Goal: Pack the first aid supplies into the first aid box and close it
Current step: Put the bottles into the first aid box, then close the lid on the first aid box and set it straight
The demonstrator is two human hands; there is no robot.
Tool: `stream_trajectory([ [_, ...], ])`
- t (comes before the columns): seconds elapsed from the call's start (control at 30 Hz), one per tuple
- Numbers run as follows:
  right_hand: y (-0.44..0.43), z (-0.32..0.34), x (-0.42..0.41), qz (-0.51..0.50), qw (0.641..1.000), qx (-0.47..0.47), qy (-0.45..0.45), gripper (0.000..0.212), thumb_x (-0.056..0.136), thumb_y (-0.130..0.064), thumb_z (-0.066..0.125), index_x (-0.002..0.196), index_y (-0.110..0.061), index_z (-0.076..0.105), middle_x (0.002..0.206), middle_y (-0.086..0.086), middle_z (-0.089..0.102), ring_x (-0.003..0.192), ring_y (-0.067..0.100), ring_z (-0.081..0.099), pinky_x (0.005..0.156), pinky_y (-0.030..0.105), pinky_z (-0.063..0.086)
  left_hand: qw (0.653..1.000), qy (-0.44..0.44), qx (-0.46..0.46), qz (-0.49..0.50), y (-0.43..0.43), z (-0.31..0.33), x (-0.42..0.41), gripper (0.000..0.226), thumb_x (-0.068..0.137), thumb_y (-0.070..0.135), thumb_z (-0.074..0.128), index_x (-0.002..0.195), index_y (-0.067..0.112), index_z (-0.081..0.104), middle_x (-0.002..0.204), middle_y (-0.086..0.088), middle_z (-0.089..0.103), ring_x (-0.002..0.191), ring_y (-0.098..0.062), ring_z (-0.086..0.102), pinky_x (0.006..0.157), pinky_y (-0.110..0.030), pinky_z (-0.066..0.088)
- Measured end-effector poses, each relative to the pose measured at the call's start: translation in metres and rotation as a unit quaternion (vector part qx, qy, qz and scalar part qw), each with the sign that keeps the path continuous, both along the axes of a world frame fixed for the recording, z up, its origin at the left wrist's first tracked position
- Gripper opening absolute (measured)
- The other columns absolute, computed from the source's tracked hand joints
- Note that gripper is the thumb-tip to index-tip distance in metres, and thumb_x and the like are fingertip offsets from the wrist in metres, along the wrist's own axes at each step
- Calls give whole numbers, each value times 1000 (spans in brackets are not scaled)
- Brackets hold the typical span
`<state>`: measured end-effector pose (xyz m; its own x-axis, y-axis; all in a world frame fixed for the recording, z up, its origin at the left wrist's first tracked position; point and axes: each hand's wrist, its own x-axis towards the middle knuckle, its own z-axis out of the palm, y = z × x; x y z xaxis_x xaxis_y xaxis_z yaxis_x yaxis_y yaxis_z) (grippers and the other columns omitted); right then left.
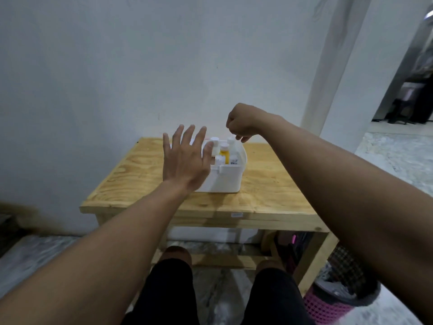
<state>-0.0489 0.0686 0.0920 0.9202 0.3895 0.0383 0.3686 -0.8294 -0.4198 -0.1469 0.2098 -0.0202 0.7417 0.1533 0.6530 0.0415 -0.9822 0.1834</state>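
I took the wooden table point(269, 184) as my landmark; it stood against the pale wall, and a pink basket point(328, 308) sat on the floor beside its near right leg. On the table, a little back from the near edge and about mid-width, stood the white first aid box point(226, 180), with its top open. I could not find the lid: a white curved edge showed behind the box, but the left hand hid that side, so I cannot say whether that was it.

Several supplies already stood upright inside the box: a white bottle point(215, 146) at the back, an orange bottle point(224, 154) with a white cap in the middle, and another white bottle point(230, 141) toward the far right corner. Their caps rose above the rim. I saw no loose supplies on the tabletop around the box.

My left hand point(185, 160) was spread flat with fingers apart, hovering over the box's left side and holding nothing. My right hand point(241, 124) hung above the far right corner with fingers curled down at the rightmost bottle's cap; whether they gripped it I could not tell.

I judged the packing nearly or fully done, with settling the bottles and closing the box left.
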Motion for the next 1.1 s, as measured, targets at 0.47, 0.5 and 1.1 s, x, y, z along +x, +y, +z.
stream_trajectory([
  [0.47,-10,-44,61,-121,978,133,102,20,93,-14,45,95,3,57,95,24,66,83,36,72,74,46,62,938,184,-285,74,61,29,97,47,103,35,31,116,2,62,116,-18,64,97,-34,56,77,-34,38],
  [0.5,-9,-49,65,-129,973,147,120,23,94,-12,45,102,6,57,97,28,67,85,38,72,76,48,62,927,206,-301,85,63,30,102,43,103,32,34,105,-1,61,107,-19,63,88,-33,54,72,-33,38],
  [1.1,-5,-58,82,-182,930,272,170,16,91,1,45,96,2,60,82,15,63,63,23,63,41,26,53,826,227,-513,52,83,49,126,18,92,3,49,107,0,57,96,-16,60,66,-26,55,56,-29,43],
])
